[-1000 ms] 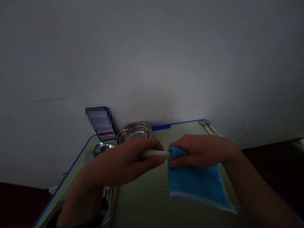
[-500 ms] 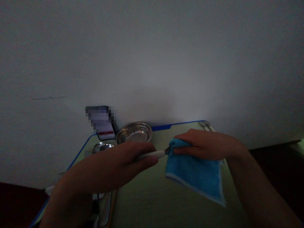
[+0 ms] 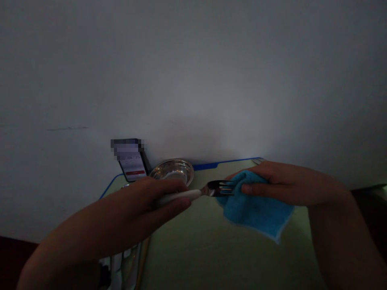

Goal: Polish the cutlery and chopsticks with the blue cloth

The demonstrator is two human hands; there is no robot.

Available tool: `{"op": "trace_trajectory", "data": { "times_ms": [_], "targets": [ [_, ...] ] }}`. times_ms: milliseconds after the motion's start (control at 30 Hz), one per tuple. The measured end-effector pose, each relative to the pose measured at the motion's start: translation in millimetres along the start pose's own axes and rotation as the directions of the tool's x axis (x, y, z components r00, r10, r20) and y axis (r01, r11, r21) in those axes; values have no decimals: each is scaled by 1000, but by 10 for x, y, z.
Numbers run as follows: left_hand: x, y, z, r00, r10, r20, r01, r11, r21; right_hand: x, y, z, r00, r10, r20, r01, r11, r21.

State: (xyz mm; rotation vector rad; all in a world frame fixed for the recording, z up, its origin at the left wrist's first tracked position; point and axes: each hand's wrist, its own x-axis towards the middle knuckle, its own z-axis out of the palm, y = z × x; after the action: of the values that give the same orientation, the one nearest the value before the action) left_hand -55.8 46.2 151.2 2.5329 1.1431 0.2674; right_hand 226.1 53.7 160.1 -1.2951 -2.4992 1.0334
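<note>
The fork is held level above the middle of the table, with its white handle pointing to the left edge and its metal tines to the right. Nearest, at the near left edge, some dim metal pieces are seen under the left forearm; what they are cannot be told. The handle is enclosed by the left hand, whose grip is clenched around it. The tines are met by a blue cloth, which is bunched up and pinched in the grip of the right hand; one white-edged corner of the cloth hangs down toward the table. Beyond the left hand, near the far edge, a steel bowl is set upright. Just left of the bowl, a phone is propped against the wall with its screen lit. At the far right corner, the end of another utensil is just made out behind the right hand.
</note>
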Motion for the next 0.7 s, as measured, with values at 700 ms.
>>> {"op": "trace_trajectory", "data": {
  "times_ms": [700],
  "targets": [
    [72,167,-10,993,-57,100,60,998,-23,115,-209,133,995,-89,46,91,995,-30]
  ]
}}
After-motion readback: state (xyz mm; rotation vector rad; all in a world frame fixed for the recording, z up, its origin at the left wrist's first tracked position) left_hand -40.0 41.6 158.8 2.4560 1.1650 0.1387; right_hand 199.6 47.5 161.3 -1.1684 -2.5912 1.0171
